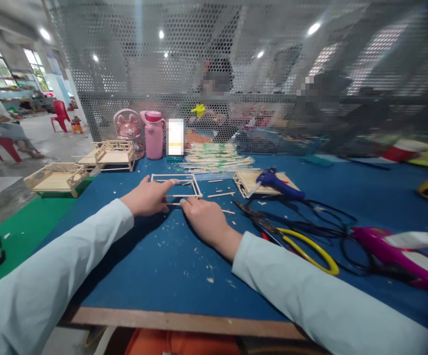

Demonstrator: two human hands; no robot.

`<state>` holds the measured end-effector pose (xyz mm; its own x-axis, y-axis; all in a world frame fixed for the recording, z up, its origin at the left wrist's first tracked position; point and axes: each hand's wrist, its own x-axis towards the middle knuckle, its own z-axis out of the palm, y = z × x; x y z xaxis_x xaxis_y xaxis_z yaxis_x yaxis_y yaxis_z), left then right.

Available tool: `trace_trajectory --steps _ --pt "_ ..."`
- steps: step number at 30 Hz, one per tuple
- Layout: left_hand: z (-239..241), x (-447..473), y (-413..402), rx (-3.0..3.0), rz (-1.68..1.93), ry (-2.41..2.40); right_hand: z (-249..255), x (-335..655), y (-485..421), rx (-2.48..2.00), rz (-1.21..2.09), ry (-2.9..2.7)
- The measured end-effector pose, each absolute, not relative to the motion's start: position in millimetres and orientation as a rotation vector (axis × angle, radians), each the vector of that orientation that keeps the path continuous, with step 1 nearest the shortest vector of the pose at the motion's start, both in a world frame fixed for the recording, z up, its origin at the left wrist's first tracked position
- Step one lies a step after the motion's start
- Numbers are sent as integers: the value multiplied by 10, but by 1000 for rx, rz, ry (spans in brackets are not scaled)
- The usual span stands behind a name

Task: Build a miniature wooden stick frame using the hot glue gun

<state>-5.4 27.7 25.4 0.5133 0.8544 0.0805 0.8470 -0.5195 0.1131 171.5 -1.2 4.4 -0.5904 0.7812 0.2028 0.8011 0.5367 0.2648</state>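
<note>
A small rectangular frame of thin wooden sticks [193,185] lies flat on the blue table top [154,261]. My left hand [148,197] rests on the frame's near left part, fingers stretched along a stick and pressing it down. My right hand [205,219] sits at the frame's near edge, fingers curled and pinching at a stick there. Loose stick pieces [221,195] and wood crumbs lie around both hands.
A blue glue gun [278,183] lies on a stick panel at right, with black cables, cutters with yellow handles [302,246] and a purple tool [394,254]. A stack of sticks [214,157], pink bottles [153,134] and finished stick models [115,154] stand behind. Perforated mesh screens people beyond.
</note>
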Motion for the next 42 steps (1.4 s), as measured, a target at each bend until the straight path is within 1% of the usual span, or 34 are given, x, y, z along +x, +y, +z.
trace_trajectory --steps 4,7,10,15,17,19,22,25,33,36,39,40,42 --pt "246 -48 279 2677 216 1483 92 1831 -50 -1314 -467 -2656" --pt "236 -62 271 2660 265 1467 165 2046 -37 -1272 -332 -2339" --pt "222 -69 262 2655 319 1460 190 2257 57 -1360 -138 -2021" --pt "198 -63 252 2690 352 1511 79 2301 180 -1513 153 -2076" --pt "193 -61 249 2717 353 1515 51 2240 155 -1499 104 -2078" --pt "194 -60 245 2718 351 1516 55 2179 96 -1432 -76 -2122" --pt "206 -63 237 2688 359 1521 82 2097 10 -1321 -298 -2418" --pt "211 -68 232 2657 363 1506 79 2000 -1 -1373 -361 -2662" --pt "224 -85 187 2621 382 1460 92 1833 20 -1531 -424 -2673" --pt "299 -210 111 2569 648 1376 225 1933 -150 -1573 -423 -2669" --pt "321 -395 68 2306 991 1432 431 2051 -237 -1553 -350 -2667" --pt "300 -452 68 2203 1038 1493 500 2070 -212 -1506 -333 -2653" --pt "225 -536 78 2055 1008 1605 618 2053 -73 -1432 -331 -2591"
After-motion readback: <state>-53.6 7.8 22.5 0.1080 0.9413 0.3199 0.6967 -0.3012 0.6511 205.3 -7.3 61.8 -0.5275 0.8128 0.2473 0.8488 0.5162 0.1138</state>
